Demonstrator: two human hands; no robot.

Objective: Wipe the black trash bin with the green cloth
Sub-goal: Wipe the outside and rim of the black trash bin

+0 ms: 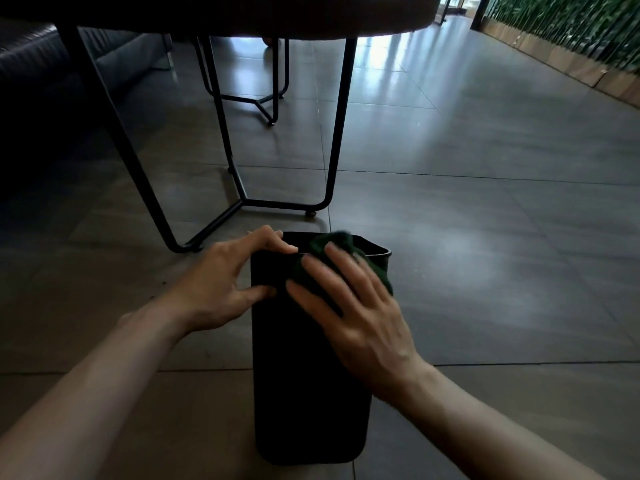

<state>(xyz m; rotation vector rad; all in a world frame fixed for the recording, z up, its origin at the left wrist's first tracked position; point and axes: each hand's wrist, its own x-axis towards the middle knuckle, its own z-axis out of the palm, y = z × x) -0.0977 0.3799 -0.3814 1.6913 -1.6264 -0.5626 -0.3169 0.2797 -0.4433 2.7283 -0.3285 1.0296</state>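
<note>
The black trash bin stands on the tiled floor at the bottom centre, its near face toward me. My left hand grips the bin's upper left corner, fingers curled over the rim and thumb against the near face. My right hand lies flat with fingers spread on the dark green cloth, pressing it against the upper part of the near face, close to the rim. The cloth bunches up over the rim and hangs past the bin's right edge. Most of the cloth is hidden under my hand.
A round table on thin black metal legs stands just behind the bin. A dark sofa sits at the far left. A green plant wall with a wooden base runs along the right. Tiled floor spreads to the right.
</note>
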